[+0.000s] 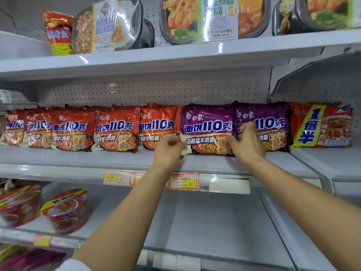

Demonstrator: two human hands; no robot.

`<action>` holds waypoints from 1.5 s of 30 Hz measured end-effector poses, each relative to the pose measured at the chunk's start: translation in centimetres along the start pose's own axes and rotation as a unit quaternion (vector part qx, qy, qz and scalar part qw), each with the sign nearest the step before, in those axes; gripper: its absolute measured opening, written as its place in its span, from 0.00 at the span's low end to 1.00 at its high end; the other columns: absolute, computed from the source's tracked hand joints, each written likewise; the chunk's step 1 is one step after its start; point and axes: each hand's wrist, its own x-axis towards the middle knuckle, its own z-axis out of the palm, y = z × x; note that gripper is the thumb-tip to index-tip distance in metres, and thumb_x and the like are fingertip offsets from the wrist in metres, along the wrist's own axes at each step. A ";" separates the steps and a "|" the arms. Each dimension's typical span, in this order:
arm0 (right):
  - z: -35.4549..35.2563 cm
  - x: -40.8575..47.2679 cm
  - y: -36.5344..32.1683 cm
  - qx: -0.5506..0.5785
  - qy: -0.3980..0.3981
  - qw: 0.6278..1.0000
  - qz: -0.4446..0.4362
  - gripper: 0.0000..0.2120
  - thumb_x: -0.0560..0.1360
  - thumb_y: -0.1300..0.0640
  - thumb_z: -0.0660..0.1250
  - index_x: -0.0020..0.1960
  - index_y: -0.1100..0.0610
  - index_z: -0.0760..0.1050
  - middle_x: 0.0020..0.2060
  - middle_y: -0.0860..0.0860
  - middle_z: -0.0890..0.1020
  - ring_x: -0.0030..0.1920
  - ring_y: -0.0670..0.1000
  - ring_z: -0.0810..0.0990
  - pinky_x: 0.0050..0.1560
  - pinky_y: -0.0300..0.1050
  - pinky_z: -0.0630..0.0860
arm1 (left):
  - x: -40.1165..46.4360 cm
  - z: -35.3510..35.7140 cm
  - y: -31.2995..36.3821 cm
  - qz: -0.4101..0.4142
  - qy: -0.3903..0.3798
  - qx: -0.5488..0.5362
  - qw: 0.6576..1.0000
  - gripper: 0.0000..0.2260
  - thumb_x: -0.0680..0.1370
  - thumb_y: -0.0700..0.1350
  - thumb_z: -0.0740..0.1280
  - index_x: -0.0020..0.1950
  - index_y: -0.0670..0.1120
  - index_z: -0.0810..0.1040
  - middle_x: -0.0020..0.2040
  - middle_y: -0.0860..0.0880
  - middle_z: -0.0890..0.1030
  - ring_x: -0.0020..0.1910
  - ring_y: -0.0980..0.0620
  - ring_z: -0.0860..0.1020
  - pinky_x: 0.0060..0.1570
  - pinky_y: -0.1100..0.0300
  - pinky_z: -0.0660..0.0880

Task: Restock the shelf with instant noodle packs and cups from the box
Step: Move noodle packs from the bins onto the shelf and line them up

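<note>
**Two hands on one purple pack, row packed tight**

Risky spot first: squeezed between the orange beef-noodle pack (159, 127) on the left and a second purple pack (262, 125) on the right, with no gap showing either side. Could easily drag a neighbour forward off the middle shelf (78, 157) if pulled, or buckle and crush the noodle cake if shoved back hard. Slippery film, glare all over it, so could slide out of a light pinch and tip face-down onto the ledge.

Now the pose. Reaching up and forward, both forearms stretched out, wrists level with the shelf edge. Left hand (169, 148) curled round the lower left corner of the purple pickled-cabbage beef noodle pack (208, 130), fingers tucked behind, thumb in front — gripping. Right hand (246, 141) clamped on the right edge, fingers folded over the seam where it overlaps the next pack — also gripping. Standing upright at the shelf front, bottom edge resting on the board, just above the price tag (185, 181). No box in sight.
</note>
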 end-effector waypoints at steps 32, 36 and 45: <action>6.2 -28.6 4.4 0.158 -0.308 0.937 0.050 0.05 0.78 0.62 0.65 0.48 0.54 0.75 0.34 0.52 0.81 0.27 0.44 0.76 0.34 0.43 0.75 | -19.8 -12.9 -18.8 -0.297 0.009 -0.147 0.944 0.05 0.81 0.42 0.65 0.53 0.44 0.79 0.40 0.47 0.82 0.32 0.54 0.79 0.30 0.63 0.76; 8.0 -33.8 8.7 0.149 -0.362 0.913 0.116 0.07 0.78 0.65 0.64 0.46 0.55 0.75 0.35 0.54 0.80 0.26 0.40 0.75 0.31 0.35 0.73 | -23.0 -12.7 -23.6 -0.358 0.006 -0.123 0.926 0.06 0.82 0.41 0.63 0.55 0.44 0.79 0.37 0.49 0.82 0.35 0.50 0.78 0.31 0.62 0.75; 12.2 -46.0 21.5 0.082 -0.445 0.854 0.256 0.10 0.78 0.63 0.65 0.43 0.50 0.77 0.37 0.50 0.82 0.35 0.48 0.79 0.38 0.45 0.78 | -30.8 -10.0 -35.8 -0.506 0.007 -0.078 0.859 0.04 0.80 0.42 0.65 0.49 0.44 0.79 0.38 0.48 0.82 0.32 0.53 0.79 0.32 0.63 0.76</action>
